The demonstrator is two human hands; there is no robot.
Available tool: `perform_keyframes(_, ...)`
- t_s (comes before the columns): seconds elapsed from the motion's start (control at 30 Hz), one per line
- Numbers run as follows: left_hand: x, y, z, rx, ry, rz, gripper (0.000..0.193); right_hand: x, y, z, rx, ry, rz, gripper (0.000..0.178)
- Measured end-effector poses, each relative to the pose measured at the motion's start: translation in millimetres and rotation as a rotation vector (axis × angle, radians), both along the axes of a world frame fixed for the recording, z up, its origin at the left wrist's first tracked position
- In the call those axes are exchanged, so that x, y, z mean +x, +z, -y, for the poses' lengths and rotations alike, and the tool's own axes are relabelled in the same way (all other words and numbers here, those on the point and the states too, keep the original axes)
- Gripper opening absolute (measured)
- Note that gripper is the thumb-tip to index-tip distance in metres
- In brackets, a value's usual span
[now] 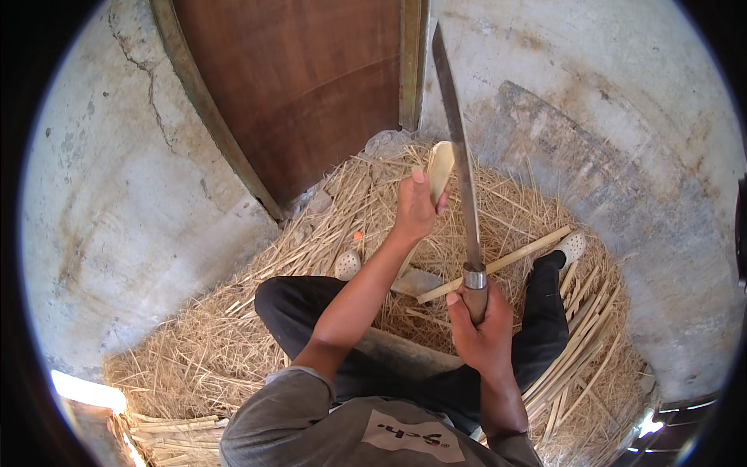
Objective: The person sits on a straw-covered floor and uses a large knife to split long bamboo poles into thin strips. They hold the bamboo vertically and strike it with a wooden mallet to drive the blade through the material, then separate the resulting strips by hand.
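My right hand (pixel 484 328) is closed around the wooden handle of a long machete (pixel 461 148). Its dark blade points up and away from me, with a metal collar where blade meets handle. Farther off and to the left, my left hand (pixel 418 206) grips a pale split bamboo piece (pixel 440 167), thumb along one side and fingertips round the other. The blade passes just right of this piece; I cannot tell whether they touch. A long bamboo strip (pixel 529 253) lies slanting behind the machete handle, toward my right foot.
Shavings and thin strips (pixel 210 342) cover the floor around my bent legs. A bundle of bamboo strips (pixel 576 358) lies right of my leg. Pale perforated shoes (pixel 348 265) are on my feet. Ahead stand a brown wooden door (pixel 296 78) and stained plaster walls (pixel 607 140).
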State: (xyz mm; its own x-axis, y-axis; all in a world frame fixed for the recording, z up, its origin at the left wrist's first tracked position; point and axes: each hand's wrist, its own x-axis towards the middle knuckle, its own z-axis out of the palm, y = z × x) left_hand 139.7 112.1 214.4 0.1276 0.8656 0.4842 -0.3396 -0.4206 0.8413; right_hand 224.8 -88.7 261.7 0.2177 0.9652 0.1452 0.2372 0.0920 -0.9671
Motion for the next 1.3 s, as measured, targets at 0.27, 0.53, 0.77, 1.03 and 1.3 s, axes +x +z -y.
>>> perform_keyframes(0.27,-2,0,0,0.032,-0.008,-0.02,0.078,-2,2,0,0.03,-0.036,0.077,0.02)
perform_keyframes(0.53,0,-2,0,0.024,-0.021,0.002,0.077,0,34,11,0.184,-0.079,0.044,0.02)
perform_keyframes(0.77,2,1,8,0.021,-0.028,-0.027,0.073,-1,-5,-1,-0.036,-0.035,0.238,0.021)
perform_keyframes(1.03,-1,-9,-3,0.077,0.029,0.004,0.074,10,3,4,0.024,-0.107,0.489,0.023)
perform_keyframes(1.3,-6,-4,0,0.022,0.062,-0.02,0.073,18,23,11,-0.068,0.117,0.103,0.019)
